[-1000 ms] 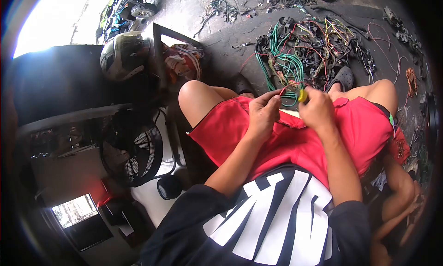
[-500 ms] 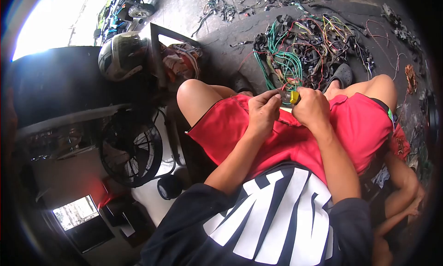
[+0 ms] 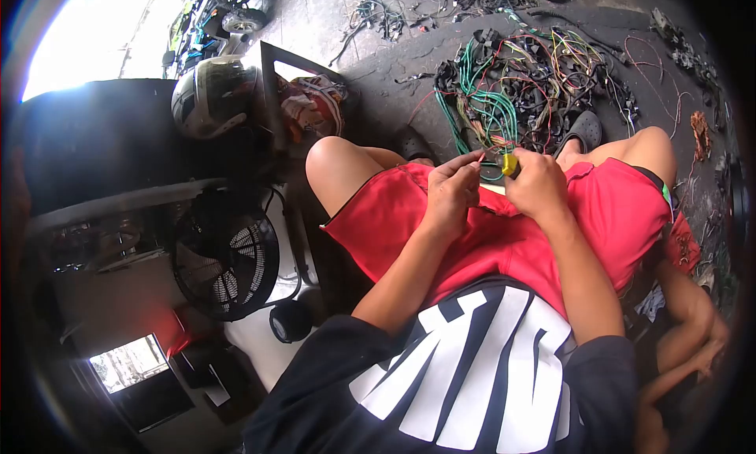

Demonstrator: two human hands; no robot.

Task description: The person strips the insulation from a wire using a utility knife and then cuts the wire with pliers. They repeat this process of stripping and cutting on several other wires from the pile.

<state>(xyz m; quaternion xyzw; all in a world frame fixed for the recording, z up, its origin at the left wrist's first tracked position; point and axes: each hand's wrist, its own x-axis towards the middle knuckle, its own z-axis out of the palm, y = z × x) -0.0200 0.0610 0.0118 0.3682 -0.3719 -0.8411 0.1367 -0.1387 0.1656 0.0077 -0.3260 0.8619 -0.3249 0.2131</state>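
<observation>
My left hand point(image 3: 451, 196) is closed in a pinch above my lap, with the end of a thin reddish wire point(image 3: 482, 158) between thumb and forefinger. Just to its right, my right hand point(image 3: 539, 188) is wrapped around a small yellow object point(image 3: 509, 166). Most of that object is hidden in the fist, and I cannot tell its exact kind. Beyond both hands, a large tangle of wires point(image 3: 492, 111) lies on the floor between my feet, with green, red, yellow and black strands. Green strands run close to my fingertips.
A helmet point(image 3: 211, 100) rests at the left beside a dark metal frame point(image 3: 272, 92). Below it stands a black fan point(image 3: 224, 253). More wire scraps point(image 3: 378, 14) lie on the far floor. Another person's bare leg point(image 3: 683, 304) and hand show at the lower right.
My hands have moved slightly apart, and the yellow object has turned a little in my right hand. The whole view has shifted slightly. The wire tangle stays in place.
</observation>
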